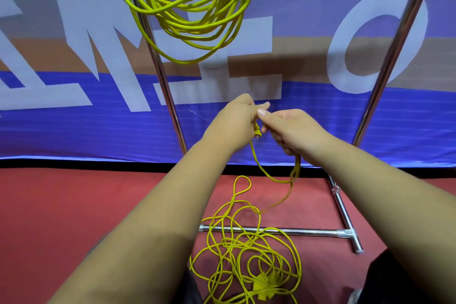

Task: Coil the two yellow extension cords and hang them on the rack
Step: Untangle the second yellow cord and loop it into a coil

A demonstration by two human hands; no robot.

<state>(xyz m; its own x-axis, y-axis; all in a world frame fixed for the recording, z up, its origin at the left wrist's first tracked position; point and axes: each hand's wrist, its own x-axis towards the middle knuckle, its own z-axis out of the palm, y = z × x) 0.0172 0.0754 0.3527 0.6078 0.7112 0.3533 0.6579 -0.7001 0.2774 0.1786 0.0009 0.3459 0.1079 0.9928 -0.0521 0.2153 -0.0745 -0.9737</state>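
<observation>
Key relation: the loose cord [246, 249] lies in a tangle on the floor, below both grips and nearer the person. One strand climbs steeply from the heap to the right grip [293, 131], so that hand is the nearer one for drawing in slack.
Left grip [234, 123]: fingers curled, pinching the plug [257, 129] at the cord's end, the prongs pointing down.
Right grip: curled round a few strands, which hang beneath it as a short loop; it touches the left grip.
Hung coil [187, 15]: many rounds, already hanging high up, above and left of the hands, in front of the rack's left upright.
Rack [296, 231]: polished metal tube, two leaning uprights and a T-shaped foot; the heap lies across the floor bar.
Materials: thin, smooth, pliant yellow jacket with springy, irregular loops; a flat yellow socket block [265, 286] sits low in the heap.
Floor [74, 205]: red, matt.
Progress: by my reckoning one cord is done and the second barely begun.
</observation>
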